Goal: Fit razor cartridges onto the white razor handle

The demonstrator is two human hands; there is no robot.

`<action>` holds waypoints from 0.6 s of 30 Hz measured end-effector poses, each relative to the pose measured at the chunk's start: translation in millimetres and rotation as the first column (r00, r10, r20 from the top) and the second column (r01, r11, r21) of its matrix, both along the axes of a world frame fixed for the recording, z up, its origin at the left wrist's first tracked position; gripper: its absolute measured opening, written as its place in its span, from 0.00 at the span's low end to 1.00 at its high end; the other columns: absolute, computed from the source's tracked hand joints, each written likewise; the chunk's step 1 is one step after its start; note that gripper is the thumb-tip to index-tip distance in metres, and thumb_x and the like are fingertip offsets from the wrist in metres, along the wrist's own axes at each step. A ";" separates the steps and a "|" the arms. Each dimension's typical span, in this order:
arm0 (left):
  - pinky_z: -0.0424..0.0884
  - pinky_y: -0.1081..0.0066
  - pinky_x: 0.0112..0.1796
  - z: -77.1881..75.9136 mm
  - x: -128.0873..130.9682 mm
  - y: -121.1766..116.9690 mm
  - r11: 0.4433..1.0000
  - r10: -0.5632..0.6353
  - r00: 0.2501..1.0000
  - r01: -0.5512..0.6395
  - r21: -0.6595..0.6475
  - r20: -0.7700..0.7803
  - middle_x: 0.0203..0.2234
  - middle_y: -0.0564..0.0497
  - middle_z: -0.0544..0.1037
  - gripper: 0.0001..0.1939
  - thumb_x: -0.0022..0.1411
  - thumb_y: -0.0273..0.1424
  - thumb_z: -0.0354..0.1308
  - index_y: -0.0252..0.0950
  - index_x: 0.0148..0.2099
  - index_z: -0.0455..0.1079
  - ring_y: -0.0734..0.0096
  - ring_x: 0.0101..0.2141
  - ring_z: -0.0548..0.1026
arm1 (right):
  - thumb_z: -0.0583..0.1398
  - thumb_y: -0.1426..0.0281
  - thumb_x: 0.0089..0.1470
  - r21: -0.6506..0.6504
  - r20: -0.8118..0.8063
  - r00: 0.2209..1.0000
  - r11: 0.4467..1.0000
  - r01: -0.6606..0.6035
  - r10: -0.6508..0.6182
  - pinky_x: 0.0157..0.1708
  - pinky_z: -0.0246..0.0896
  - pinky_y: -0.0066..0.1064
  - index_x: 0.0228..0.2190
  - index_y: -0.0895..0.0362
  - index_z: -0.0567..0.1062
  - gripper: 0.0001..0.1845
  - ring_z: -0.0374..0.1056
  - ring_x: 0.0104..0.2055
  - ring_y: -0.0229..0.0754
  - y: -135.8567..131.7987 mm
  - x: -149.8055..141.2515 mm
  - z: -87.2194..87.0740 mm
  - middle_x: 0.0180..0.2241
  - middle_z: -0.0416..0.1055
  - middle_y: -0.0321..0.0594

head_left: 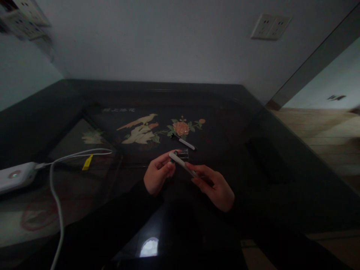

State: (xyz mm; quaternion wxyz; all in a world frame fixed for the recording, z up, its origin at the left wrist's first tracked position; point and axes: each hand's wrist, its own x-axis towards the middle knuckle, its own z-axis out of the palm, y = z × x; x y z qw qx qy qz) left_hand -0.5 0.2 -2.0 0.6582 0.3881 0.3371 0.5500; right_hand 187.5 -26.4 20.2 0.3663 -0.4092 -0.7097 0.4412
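Note:
My left hand [157,173] is closed, with thumb and fingers pinching a small dark-green piece [174,157] whose kind I cannot make out. My right hand [215,187] grips a slim white stick-like object [177,159] from its lower right end. Its upper left end meets the green piece at my left fingertips; whether the two are joined is hard to see. Just behind the fingers is a small clear piece [184,153], partly hidden. Beyond it on the table lies a slim white stick with black ends [186,143], slanting down to the right.
The dark glossy table [225,112] carries a bird-and-flower picture. At left a white power bank [17,177] has a white cable [57,202] with a yellow tag [87,162]. A dark flat object [267,159] lies at right. Wall sockets [270,27] are behind.

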 end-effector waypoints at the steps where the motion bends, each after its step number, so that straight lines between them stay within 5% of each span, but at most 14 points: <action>1: 0.48 0.74 0.22 -0.2 0.2 0.1 1.000 0.008 1.000 -0.008 0.002 0.003 0.14 0.60 0.61 0.29 0.48 0.41 0.68 0.28 0.48 0.72 0.83 0.17 0.54 | 0.56 0.69 0.58 -0.006 -0.008 1.000 1.000 -0.012 0.012 0.29 0.60 0.27 0.51 0.54 0.71 0.19 0.63 0.28 0.34 -0.7 -0.3 0.0 0.32 0.72 0.38; 18: 0.47 0.73 0.22 2.3 0.9 -0.9 1.000 0.001 1.000 -0.001 -0.010 -0.029 0.14 0.60 0.61 0.31 0.48 0.43 0.67 0.28 0.49 0.71 0.82 0.17 0.54 | 0.55 0.70 0.58 0.000 0.024 0.999 0.999 0.046 -0.046 0.25 0.57 0.25 0.52 0.55 0.71 0.20 0.59 0.24 0.33 5.5 1.6 -1.9 0.28 0.68 0.35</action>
